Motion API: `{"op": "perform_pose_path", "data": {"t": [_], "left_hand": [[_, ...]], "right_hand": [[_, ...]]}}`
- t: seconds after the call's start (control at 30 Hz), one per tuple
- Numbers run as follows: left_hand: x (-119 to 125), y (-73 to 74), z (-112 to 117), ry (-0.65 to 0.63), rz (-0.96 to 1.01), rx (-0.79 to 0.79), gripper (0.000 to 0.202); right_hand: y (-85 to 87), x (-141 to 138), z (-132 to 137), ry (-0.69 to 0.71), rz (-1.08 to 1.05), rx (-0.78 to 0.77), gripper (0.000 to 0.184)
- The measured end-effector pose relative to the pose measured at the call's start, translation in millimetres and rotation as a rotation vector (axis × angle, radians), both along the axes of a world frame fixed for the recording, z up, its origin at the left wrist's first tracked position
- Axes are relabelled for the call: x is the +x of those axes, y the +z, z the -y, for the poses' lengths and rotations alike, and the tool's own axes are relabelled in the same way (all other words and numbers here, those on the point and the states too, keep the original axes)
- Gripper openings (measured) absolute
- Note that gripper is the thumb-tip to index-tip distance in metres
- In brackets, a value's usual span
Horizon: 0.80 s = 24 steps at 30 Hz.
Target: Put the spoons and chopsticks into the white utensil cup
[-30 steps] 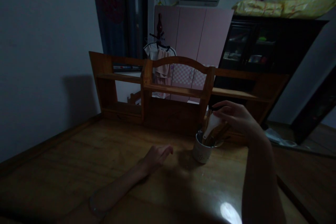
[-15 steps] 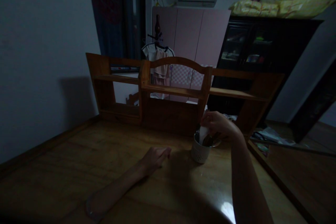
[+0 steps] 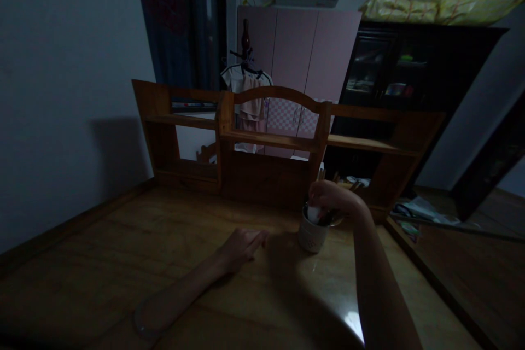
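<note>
A light-coloured utensil holder with a pattern of small marks on its side stands upright on the wooden desk. Chopsticks and other dark utensils stick up from it. Over its mouth, my right hand is closed with fingers pointing down, gripping a flat white utensil whose lower end is inside the holder. Its exact kind is too dim to make out. To the left of the holder and apart from it, my left hand rests on the desk, holding nothing, fingers loosely stretched to the right. A clear bracelet circles the left forearm.
Behind the holder, a wooden shelf unit runs along the back of the desk. A white wall borders the left side. A raised wooden edge lines the right. Plastic bags lie beyond it.
My right hand has moved down and slightly left, lowering the white utensil deeper into the holder. Chopsticks behind the hand show more now. My left hand has stayed in place.
</note>
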<state>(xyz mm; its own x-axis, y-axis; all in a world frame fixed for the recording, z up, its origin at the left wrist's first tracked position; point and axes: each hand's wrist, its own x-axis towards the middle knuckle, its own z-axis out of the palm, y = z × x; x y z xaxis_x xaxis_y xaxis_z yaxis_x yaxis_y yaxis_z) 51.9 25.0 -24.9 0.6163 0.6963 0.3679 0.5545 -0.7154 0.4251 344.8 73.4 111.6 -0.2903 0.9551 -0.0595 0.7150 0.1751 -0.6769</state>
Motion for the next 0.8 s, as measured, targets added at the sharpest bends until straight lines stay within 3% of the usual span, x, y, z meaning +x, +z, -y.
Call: {"op": "perform_pose_path", "data": {"t": [0.37, 0.8], "left_hand": [[1.1, -1.5, -0.6, 0.017, -0.002, 0.004, 0.049], [-0.1, -3.2, -1.7, -0.022, -0.036, 0.020, 0.043]], "right_hand": [[5.3, 0.8, 2.8, -0.017, 0.092, 0.040, 0.020], [-3.2, 1.0, 0.3, 0.017, 0.043, -0.118, 0.023]]}}
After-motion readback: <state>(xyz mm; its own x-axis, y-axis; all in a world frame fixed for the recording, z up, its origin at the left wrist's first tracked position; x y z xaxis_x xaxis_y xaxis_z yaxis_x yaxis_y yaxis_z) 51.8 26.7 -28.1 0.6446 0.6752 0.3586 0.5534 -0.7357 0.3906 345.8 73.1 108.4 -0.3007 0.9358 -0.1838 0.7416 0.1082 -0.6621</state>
